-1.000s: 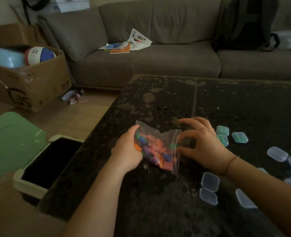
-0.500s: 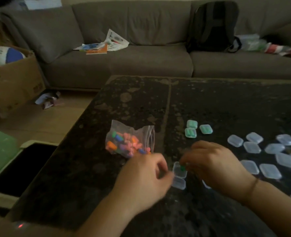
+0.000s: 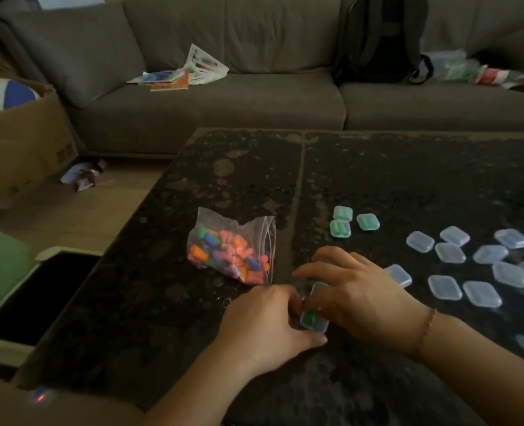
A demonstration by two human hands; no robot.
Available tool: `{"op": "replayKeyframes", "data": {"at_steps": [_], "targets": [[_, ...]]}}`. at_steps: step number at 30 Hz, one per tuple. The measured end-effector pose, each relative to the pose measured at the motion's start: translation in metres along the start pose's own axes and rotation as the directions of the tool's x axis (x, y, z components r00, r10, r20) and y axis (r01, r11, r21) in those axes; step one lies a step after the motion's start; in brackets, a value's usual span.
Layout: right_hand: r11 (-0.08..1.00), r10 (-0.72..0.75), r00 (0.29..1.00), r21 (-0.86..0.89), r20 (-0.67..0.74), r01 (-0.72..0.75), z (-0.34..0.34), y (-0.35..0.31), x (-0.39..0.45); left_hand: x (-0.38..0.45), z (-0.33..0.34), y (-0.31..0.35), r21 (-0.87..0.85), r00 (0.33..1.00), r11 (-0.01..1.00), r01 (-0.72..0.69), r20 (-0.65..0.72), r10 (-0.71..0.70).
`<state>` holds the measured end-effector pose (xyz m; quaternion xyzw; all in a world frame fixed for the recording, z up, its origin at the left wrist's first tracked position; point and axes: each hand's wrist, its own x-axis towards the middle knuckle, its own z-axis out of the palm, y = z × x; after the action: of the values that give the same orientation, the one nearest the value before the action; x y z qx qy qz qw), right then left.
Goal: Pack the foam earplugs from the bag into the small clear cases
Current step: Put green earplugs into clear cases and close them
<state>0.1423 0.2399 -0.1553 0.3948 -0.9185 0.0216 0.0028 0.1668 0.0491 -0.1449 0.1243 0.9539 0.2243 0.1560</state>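
Off the left edge of the desk (image 3: pixel 377 167) stand a cardboard box (image 3: pixel 24 142) with a ball (image 3: pixel 5 93) in it and a dark-lined bin (image 3: pixel 36 296) on the floor. On the desk's left part lies the bag (image 3: pixel 233 245), a clear zip pouch resting on its side and touched by neither hand, full of foam earplugs (image 3: pixel 230 256) in orange, pink, blue, green and purple; they overlap too much to count.

Just right of the bag, near the front edge, the two hands meet over one open case (image 3: pixel 314 315). The left hand (image 3: pixel 263 324) curls its fingers round the case's left side, thumb along the front. The right hand (image 3: pixel 356 290) pinches the case from the right, fingers bent over the raised lid. One green earplug (image 3: pixel 310 316) shows inside the tray; whether a second lies beside it I cannot tell.

To do this step well, I judge the left hand should pin the base flat while the right tucks the foam fully below the rim, then presses the lid straight down, so no foam catches in the seam.

Further right, three filled cases (image 3: pixel 342 224) with green contents sit closed in a small cluster. Beyond them lie ten empty cases (image 3: pixel 451 252) that I can count, scattered and closed, the nearest partly hidden behind the right hand, others perhaps cut off at the frame's edge.
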Motion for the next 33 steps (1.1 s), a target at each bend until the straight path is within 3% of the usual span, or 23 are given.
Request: {"op": "replayKeyframes", "data": {"at_steps": [9,14,22,28,33], "targets": [[0.998,0.023,0.997,0.063,-0.075,-0.019,0.0030,0.0056,-0.0027,0.0004,0.0051,-0.0012,0.027,0.998,1.000,-0.017,-0.057,0.018],[0.993,0.055,0.998,0.104,-0.021,-0.052,-0.0006,0.0062,-0.0021,0.0024,0.0072,-0.0019,0.057,0.998,0.998,-0.025,-0.064,0.029],[0.999,0.050,0.997,0.019,-0.056,-0.049,-0.0035,0.0041,0.0004,0.0030,0.0092,-0.0025,0.108,0.995,0.994,-0.022,-0.093,0.032],[0.999,-0.002,0.999,-0.035,-0.047,0.000,0.0029,0.0022,0.0015,0.0030,0.0086,-0.0004,0.123,0.995,0.992,-0.032,-0.091,0.043],[0.998,0.060,0.996,0.031,-0.069,-0.058,-0.0053,0.0062,-0.0030,0.0007,0.0002,-0.0008,0.108,0.998,0.993,-0.049,-0.025,0.052]]}}
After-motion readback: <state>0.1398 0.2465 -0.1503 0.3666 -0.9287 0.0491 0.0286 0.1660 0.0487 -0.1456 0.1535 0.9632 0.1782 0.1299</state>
